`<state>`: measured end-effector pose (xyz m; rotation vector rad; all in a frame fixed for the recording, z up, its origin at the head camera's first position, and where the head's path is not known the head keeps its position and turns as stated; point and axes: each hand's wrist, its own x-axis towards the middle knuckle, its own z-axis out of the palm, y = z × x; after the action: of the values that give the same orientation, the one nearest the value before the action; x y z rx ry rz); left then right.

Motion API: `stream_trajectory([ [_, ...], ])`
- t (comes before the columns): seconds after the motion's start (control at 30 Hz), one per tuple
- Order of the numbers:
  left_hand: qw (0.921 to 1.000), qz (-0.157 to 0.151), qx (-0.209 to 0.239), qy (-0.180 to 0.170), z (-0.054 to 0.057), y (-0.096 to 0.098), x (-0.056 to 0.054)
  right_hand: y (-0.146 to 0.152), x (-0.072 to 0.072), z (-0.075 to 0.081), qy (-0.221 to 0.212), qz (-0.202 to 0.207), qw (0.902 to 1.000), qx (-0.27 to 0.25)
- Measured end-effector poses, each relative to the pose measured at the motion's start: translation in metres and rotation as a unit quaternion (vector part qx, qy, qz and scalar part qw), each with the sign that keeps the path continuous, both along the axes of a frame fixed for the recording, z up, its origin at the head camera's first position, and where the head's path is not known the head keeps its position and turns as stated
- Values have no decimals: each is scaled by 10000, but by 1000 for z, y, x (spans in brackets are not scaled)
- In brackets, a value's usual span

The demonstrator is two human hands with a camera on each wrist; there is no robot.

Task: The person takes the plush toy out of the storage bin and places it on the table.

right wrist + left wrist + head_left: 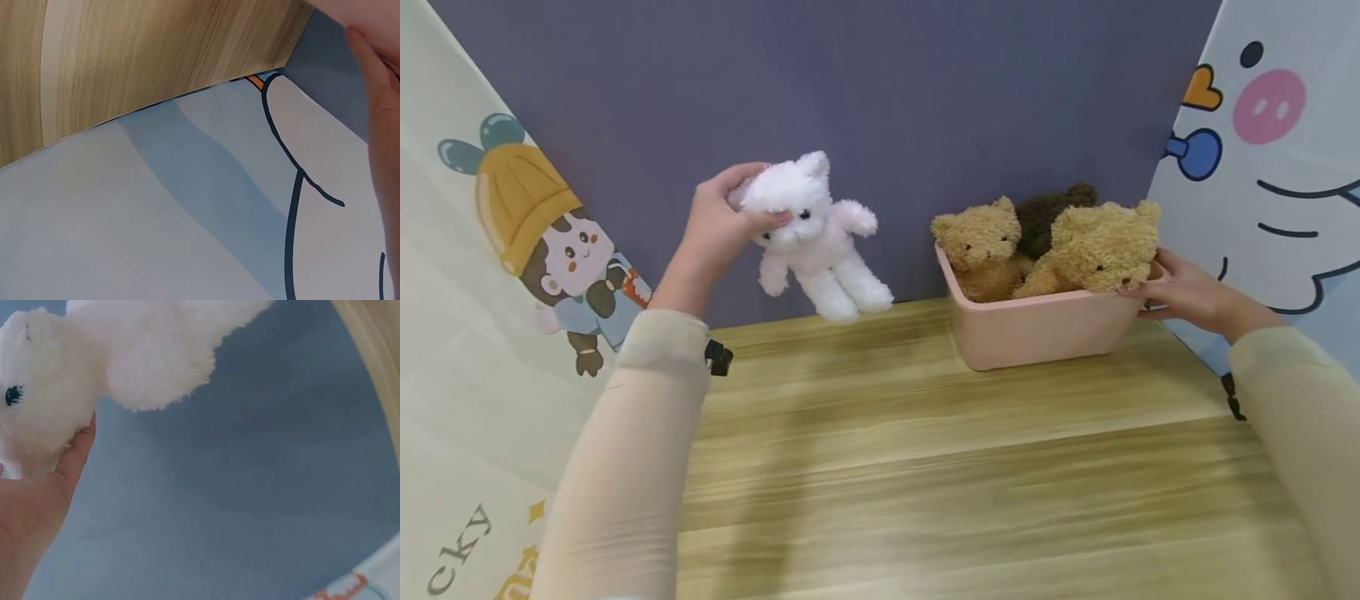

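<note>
Curled round the head of the white toy [831, 242], left hand [718, 218] should squeeze lightly; right hand [1201, 293], gripping the bin [1045, 336] near the table's [970, 483] back-right corner, should steady it.

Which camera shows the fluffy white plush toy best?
The head view: it shows the fluffy white plush toy from head to feet, though the left hand covers part of its head. The left wrist view shows it close, but cut off at the edges. The right wrist view doesn't show it.
</note>
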<state>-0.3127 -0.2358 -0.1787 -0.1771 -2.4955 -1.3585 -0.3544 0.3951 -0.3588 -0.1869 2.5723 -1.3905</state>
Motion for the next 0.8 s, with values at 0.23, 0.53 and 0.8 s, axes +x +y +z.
stream_trajectory([
  [0.23,9963,312,-757,-247,-15,-41,2,2,-1,-1,15,-1,10000,52],
  [0.53,9863,196,-1483,-690,-37,-87,-3,3,1,-1,39,-22,10000,66],
  [0.8,9771,-9,-1761,-1191,-57,-113,-5,0,2,-2,-6,-45,10000,-54],
])
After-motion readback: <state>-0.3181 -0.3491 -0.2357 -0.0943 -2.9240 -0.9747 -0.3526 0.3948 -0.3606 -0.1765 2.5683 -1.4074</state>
